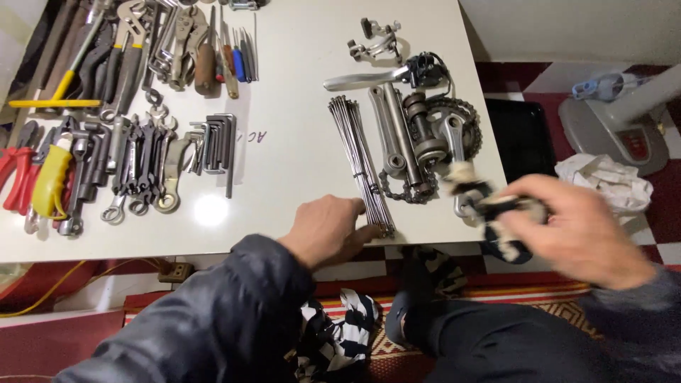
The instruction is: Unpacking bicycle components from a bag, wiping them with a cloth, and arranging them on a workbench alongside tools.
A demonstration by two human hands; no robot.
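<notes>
The white counter (298, 92) carries two groups of items, described here from the 9 o'clock side to the 3 o'clock side.

Tool group, 9 to 11 o'clock: red pliers (15, 174), a yellow-handled tool (51, 181), a row of wrenches (135, 174), a set of hex keys (218, 145) and screwdrivers (234, 60). All lie sorted in rows and none is in hand.

Parts group, 12 to 2 o'clock: a bundle of spokes (358, 159), two crank arms (394, 135), a chain (404, 191), a chainring (461, 120), a brake lever (369, 78) and a brake caliper (376, 42). The parts lie side by side, touching or nearly so.

Left hand (330, 230): rests on the counter edge at 6 o'clock. The fingers (362, 236) lie loosely curled, with the tips touching the near end of the spokes; nothing is pinched.

Right hand (574, 230): held at 4 o'clock, blurred by motion. The fingers close around a black-and-white rag (489, 206), which meets the near end of the crank at the chainring.

Progress assessment: layout of tools and parts appears complete. The wiping of parts appears to be in hand at the crank. Which parts are already clean cannot be determined. The spokes and chain are probably left to do.

Beyond the counter at 3 o'clock: a black tray (521, 135), crumpled white paper (606, 181) and a grey fan base (610, 128) on the floor.
</notes>
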